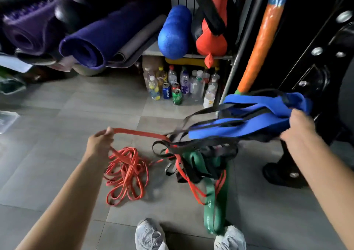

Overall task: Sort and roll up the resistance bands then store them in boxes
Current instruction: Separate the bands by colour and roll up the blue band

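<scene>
Four colours of resistance band are in view: red, blue, black and green.

The left grip [100, 141] pinches one red band [141, 133] between thumb and fingertips, held clear of the floor [57, 115]. From the grip one strand runs right into the tangle. Another drops to a loose red pile [126, 175] lying on the tiles just below the hand.

The right grip [298, 129] is clenched round a bundle of wide blue bands [249, 121], raised higher than the left. Thin black bands [191, 146] thread through the blue ones and sag beneath them. That area is blurred, so we cannot tell which strands are knotted together.

Green bands [212, 202] hang from the underside of the tangle with further red loops. The lowest green loop reaches the floor, touching or just beside the right shoe [229, 238]. The left shoe [149, 234] stands apart from it.

Further out, a cluster of plastic bottles and drink cans [176, 85] stands on the floor under a shelf [151, 51]. On that shelf rest a blue foam roller [175, 33] and a red bag [210, 39]. To the left lie rolled purple mats [92, 41]. An orange pole [262, 45] leans at right, just beside a dark machine frame [325, 39]. A clear plastic box [5, 119] shows at the left edge, well apart from the bands.
</scene>
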`<state>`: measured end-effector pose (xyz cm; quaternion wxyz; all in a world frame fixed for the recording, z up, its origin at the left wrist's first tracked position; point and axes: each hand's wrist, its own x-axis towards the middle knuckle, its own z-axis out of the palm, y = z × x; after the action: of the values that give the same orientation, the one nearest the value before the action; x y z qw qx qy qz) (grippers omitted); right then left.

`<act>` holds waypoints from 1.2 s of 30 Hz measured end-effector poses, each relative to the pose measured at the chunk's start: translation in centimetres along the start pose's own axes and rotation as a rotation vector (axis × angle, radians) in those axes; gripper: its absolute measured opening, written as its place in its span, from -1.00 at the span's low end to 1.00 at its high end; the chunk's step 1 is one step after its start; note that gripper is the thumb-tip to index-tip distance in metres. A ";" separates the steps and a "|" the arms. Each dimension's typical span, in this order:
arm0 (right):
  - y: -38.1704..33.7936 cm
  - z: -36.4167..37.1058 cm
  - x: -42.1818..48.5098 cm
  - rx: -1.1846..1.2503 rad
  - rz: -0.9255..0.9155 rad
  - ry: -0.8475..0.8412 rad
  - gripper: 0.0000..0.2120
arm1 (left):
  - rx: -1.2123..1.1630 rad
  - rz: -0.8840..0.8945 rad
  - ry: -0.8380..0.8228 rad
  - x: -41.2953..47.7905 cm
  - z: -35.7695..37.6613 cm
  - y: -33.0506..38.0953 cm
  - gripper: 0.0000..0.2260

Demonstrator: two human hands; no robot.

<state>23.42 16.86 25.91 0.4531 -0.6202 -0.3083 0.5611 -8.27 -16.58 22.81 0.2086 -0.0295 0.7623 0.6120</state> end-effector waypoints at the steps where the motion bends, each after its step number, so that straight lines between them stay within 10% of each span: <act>1: -0.2 -0.8 0.5 -0.030 -0.005 0.066 -0.59 | -0.015 0.032 0.011 0.4 -0.6 0.6 -0.75; 7: 4.5 -2.6 1.9 -0.305 -0.018 0.136 -0.42 | 0.146 0.168 -0.194 -2.2 4.4 3.1 -0.84; 11: 10.2 -4.4 0.5 -0.769 0.201 -0.103 -0.38 | 0.157 0.151 -0.346 -4.4 7.7 2.7 -0.78; 14: 13.4 -3.0 -3.1 -1.427 -0.253 -0.381 -0.46 | 0.207 0.157 -0.408 -5.2 8.9 2.6 -0.78; 16: 14.9 0.3 -6.7 -1.268 -0.573 -0.652 -0.51 | 0.251 0.176 -0.440 -5.6 9.5 2.8 -0.80; 19: 15.1 6.0 -12.4 -0.833 -0.554 -1.006 -0.53 | 0.223 0.242 -0.468 -6.0 9.5 4.3 -0.76; 22: 15.1 9.1 -13.8 -0.845 -0.629 -0.983 -0.83 | 0.157 0.275 -0.453 -5.9 8.2 5.8 -0.72; 28: 15.9 9.7 -12.1 -0.927 -0.456 -1.026 -0.43 | 0.052 0.287 -0.583 -6.8 6.1 7.1 -0.62; 30: 16.6 9.7 -12.1 -1.028 -0.411 -1.170 -0.61 | 0.047 0.293 -0.613 -7.1 6.0 7.2 -0.65; 32: 17.4 9.2 -11.9 -1.057 -0.407 -1.158 -0.92 | 0.106 0.317 -0.550 -6.8 5.5 7.0 -0.73; 36: 15.9 8.6 -10.6 -0.758 -0.401 -0.875 -0.91 | 0.364 0.413 -0.264 -4.4 4.0 5.2 -0.85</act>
<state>11.06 2.92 16.21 0.1291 -0.3804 -0.7545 0.5189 -4.72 -12.41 28.51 0.1792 0.2437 0.8156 0.4933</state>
